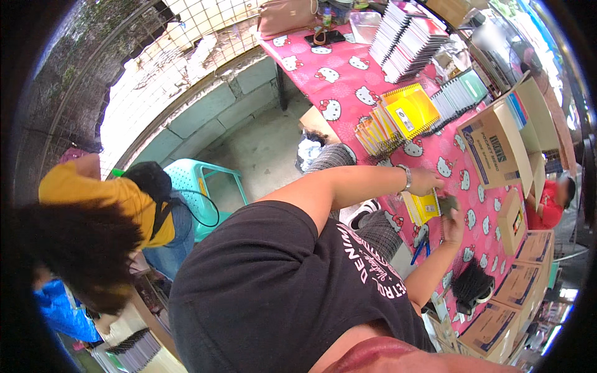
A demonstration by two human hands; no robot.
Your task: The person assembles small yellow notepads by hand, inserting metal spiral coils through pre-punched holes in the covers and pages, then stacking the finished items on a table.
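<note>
A small yellow notebook with a white patch lies at the table's near edge, in front of my body. My left hand, with a watch at the wrist, is closed on the notebook's upper edge. At its other side, my right hand has its fingers curled about a dark, flat-looking thing whose kind I cannot make out. Beside that hand lies a blue-handled tool. A tangled black bundle of thin strands sits farther along the table.
Yellow spiral notebooks are stacked on the pink patterned tablecloth, near a tall pile of notebooks. An open cardboard box and closed boxes stand beyond. Behind me are a turquoise stool and a person in yellow.
</note>
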